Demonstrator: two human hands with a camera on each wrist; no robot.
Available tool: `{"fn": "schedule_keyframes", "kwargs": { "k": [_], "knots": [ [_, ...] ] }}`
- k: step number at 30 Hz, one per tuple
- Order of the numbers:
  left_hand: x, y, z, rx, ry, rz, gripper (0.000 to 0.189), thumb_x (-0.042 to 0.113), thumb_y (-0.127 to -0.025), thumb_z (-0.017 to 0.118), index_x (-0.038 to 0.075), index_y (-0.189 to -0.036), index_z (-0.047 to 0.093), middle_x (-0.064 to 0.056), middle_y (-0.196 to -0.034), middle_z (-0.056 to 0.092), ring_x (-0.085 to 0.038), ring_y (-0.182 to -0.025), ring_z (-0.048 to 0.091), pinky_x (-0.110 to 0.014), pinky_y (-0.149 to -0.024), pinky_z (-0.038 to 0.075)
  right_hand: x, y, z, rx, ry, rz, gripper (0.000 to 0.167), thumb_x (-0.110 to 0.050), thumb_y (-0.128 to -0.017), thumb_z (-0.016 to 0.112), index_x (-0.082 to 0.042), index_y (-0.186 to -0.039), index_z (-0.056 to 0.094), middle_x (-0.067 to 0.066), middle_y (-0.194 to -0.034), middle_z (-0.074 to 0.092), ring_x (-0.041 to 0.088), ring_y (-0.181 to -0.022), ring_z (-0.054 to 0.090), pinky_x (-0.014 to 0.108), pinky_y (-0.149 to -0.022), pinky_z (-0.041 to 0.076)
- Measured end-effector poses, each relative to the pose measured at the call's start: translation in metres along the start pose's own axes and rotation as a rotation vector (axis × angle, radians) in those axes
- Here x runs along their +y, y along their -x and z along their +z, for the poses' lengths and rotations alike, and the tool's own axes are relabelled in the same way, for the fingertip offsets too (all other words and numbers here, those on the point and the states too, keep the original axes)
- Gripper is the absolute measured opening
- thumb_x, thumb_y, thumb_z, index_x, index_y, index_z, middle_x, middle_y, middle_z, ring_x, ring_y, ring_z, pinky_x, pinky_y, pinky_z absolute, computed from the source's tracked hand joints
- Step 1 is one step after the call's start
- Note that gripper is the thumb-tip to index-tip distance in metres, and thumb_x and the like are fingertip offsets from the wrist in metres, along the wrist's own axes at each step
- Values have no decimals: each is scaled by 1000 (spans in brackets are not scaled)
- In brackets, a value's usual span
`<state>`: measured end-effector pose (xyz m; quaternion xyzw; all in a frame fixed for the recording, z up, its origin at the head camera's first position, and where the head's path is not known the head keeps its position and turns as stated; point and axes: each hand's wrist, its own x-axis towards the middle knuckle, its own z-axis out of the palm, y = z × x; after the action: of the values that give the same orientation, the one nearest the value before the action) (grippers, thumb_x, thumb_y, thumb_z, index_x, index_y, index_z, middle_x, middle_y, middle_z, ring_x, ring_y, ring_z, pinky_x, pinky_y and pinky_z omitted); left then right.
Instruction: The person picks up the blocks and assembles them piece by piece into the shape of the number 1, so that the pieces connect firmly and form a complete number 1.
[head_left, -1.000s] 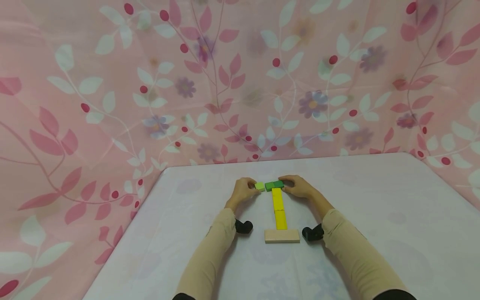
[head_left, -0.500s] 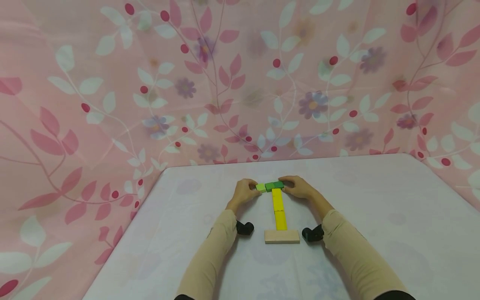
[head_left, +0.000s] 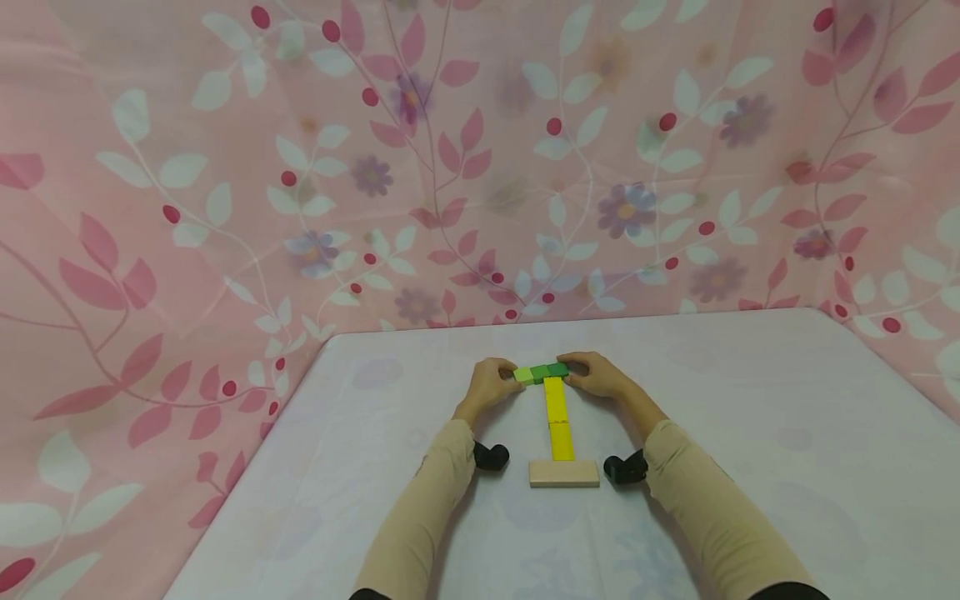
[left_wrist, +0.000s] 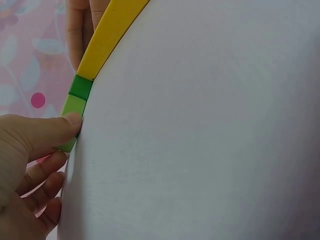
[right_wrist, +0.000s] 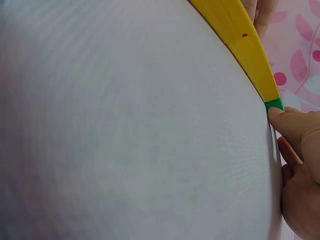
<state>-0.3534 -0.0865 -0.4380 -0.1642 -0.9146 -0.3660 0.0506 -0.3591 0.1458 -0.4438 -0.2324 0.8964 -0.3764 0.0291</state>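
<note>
Between the thumb and fingers of my left hand (head_left: 491, 386) is a light green block (head_left: 523, 377); its thumb lies across the block in the left wrist view. That block meets a mid-green block (head_left: 540, 374), which touches a dark green block (head_left: 557, 369) on its right. My right hand (head_left: 595, 372) pinches the dark green block's right end, its thumb covering part of the green in the right wrist view. Below the green row run two yellow blocks, the upper one (head_left: 556, 400) and the lower one (head_left: 561, 442), end to end. A pale wooden block (head_left: 564, 474) lies crosswise beneath them.
All the blocks lie on a white-covered table (head_left: 720, 400). A pink floral curtain (head_left: 480, 167) hangs behind its far edge. Black wrist-worn devices, on the left (head_left: 491, 457) and right (head_left: 625, 467), flank the yellow column.
My left hand has moved slightly right with the light green block, closing the gap to the mid-green block. My right hand has stayed almost still.
</note>
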Motion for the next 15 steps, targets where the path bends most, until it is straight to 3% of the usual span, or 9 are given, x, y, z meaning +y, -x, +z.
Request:
{"fn": "schedule_keyframes", "kwargs": {
  "k": [15],
  "knots": [
    [0, -1, 2, -6, 14, -9, 38, 13, -76, 78, -4, -109, 67, -14, -96, 68, -24, -86, 58, -35, -83, 49, 1, 0, 0, 0, -11, 2, 42, -8, -90, 57, 3, -130, 52, 23, -136, 47, 41, -129, 37, 56, -108, 22]
  ]
}}
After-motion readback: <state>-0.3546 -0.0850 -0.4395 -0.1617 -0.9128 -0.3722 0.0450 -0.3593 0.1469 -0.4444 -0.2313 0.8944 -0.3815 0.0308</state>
